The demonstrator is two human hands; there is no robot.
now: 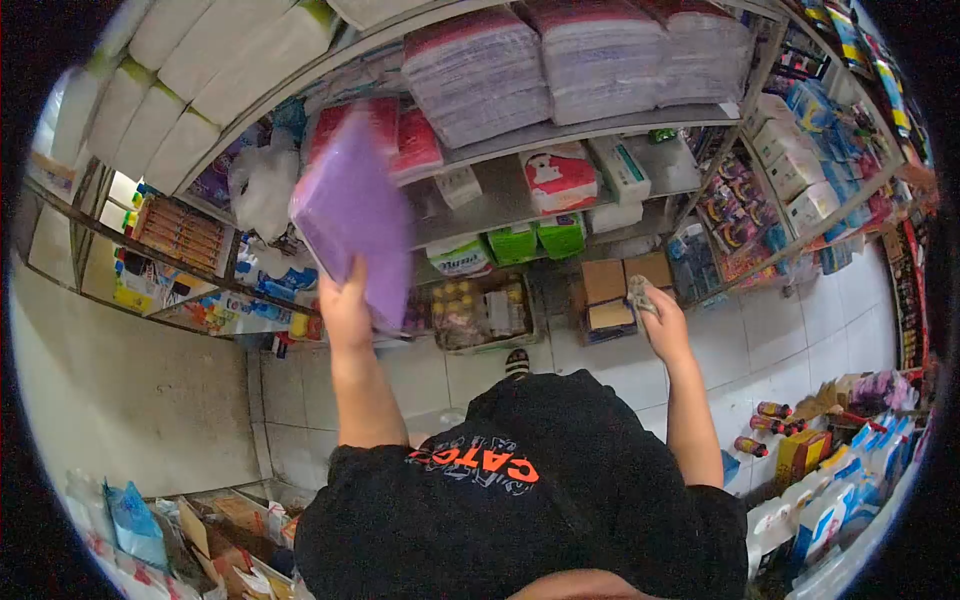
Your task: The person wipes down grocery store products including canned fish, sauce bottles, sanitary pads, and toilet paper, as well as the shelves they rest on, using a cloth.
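My left hand (346,308) grips a flat purple packet (360,215) by its lower edge. The packet is tilted up in front of the shelves, its top blurred by motion. Behind it, partly covered, are red packets (415,140) on the shelf. My right hand (664,325) is closed around a small crumpled grey cloth (640,295), held out over the floor near open cardboard boxes (607,280). Tall stacks of wrapped packets with red tops (475,75) fill the shelf ahead.
A metal shelf (490,195) below carries a red-and-white pack (560,178) and green packs (560,235). A crate of goods (480,312) stands on the tiled floor. Side racks flank me; bottles (750,446) and cartons lie at the lower right, torn boxes (225,550) at the lower left.
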